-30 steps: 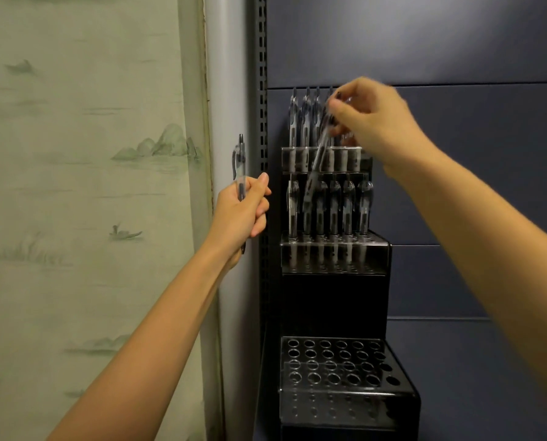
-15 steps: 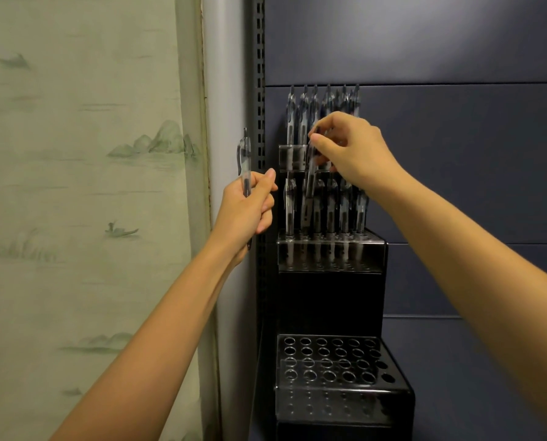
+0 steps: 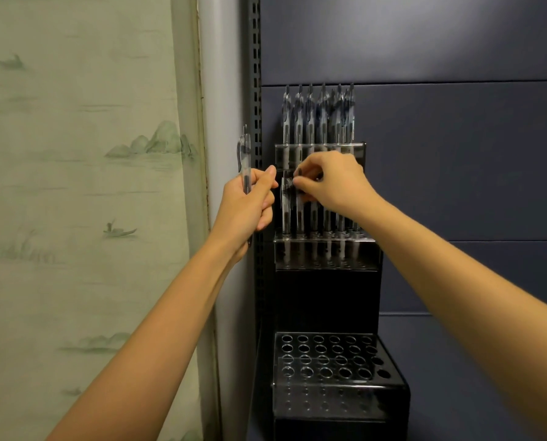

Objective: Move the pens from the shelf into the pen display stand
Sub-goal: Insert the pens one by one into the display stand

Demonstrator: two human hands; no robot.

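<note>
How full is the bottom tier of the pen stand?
Empty. Every visible hole in the bottom tier shows as an open ring, with no pen standing in it.

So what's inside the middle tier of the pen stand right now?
Clear pens stand upright in the middle tier, side by side. The right hand covers their tops and seems to pinch one near the left end. Whether more stand behind them cannot be told.
</note>
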